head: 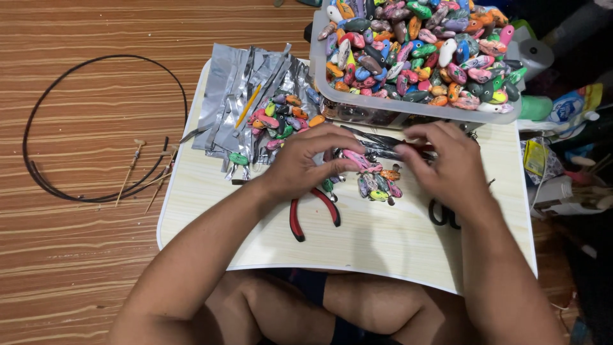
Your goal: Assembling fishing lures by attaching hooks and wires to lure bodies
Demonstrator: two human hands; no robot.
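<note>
Your left hand [300,163] pinches a small pink lure [355,159] at its near end, thumb and fingertips closed on it; the lure sits at the middle of the surface [383,243], just above a loose cluster of painted lures [378,182]. Your right hand [447,167] is curled over the far end of the same piece and over a bundle of dark strips [377,139] that runs between both hands. Its fingertips are hidden under the knuckles, so you cannot tell whether that grip is closed on the strips, on the lure, or on nothing.

The lure looks light, hard and glossy, so expect it to be slippery and to roll. Judging by its tapered shape, the best hold is across the thicker middle, not the pointed tip, where it would likely squirt out. The paint may chip if squeezed against metal. If it carries a hook or wire eye, none shows here, so keep your fingertips on the body.

The strips look thin, limp and easily creased.

Red-handled pliers [314,211] lie just under your left wrist, and black scissors [440,214] peek from beneath the right. A clear bin [408,105] heaped with lures stands just beyond your hands; foil sheets [239,102] lie to the left.
</note>
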